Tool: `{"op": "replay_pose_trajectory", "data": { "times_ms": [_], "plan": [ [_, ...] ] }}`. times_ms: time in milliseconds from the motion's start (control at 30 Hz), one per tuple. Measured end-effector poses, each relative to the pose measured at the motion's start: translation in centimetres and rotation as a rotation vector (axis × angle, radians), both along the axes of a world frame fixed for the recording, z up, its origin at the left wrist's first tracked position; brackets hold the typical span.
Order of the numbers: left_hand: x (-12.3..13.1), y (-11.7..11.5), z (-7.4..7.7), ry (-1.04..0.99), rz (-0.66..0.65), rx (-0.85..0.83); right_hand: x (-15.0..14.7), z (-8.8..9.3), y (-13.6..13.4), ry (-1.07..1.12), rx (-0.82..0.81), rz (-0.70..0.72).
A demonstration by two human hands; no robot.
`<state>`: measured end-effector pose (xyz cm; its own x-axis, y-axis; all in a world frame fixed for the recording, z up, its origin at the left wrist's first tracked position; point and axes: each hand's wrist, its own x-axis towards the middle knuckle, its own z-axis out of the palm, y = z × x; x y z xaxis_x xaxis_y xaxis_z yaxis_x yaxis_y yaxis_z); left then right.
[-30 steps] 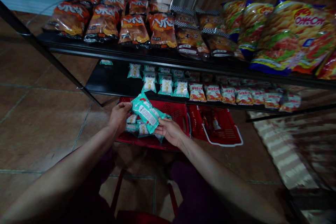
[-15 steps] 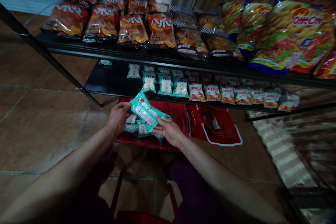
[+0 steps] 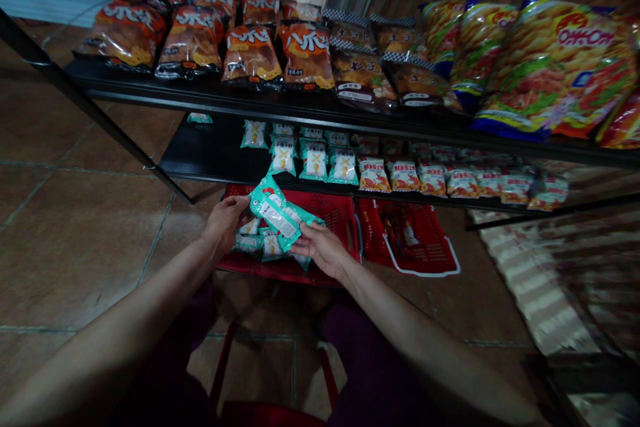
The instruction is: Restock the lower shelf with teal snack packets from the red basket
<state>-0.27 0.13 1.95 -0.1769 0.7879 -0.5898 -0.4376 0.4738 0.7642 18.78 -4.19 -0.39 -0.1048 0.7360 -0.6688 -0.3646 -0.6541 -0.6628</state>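
Both my hands grip a small stack of teal snack packets (image 3: 280, 215) above a red basket (image 3: 335, 213) on the floor. My left hand (image 3: 226, 221) pinches the stack's left end; my right hand (image 3: 323, 250) holds its right end from below. More teal packets (image 3: 260, 243) lie in the basket under my hands. On the low black shelf (image 3: 210, 153) beyond stand rows of the same teal packets (image 3: 315, 161).
Red-orange small packets (image 3: 430, 179) fill the low shelf to the right. A second red basket (image 3: 415, 247) sits beside the first. The upper shelf (image 3: 280, 103) carries orange chip bags (image 3: 250, 53) and large colourful bags (image 3: 550, 60). Tiled floor spreads to the left.
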Motion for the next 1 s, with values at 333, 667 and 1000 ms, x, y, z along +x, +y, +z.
{"op": "replay_pose_trajectory", "data": {
  "times_ms": [333,667,1000],
  "plan": [
    [0.2,0.0,0.3,-0.058,0.014,0.008,0.0,0.0,0.1,-0.044,0.014,0.011],
    [-0.2,0.3,-0.3,0.056,0.017,0.024,-0.6,1.3,-0.1,-0.092,-0.001,0.063],
    [0.4,-0.8,-1.6,-0.081,-0.271,-0.099,-0.5,1.3,0.0,-0.006,-0.005,-0.077]
  ]
}}
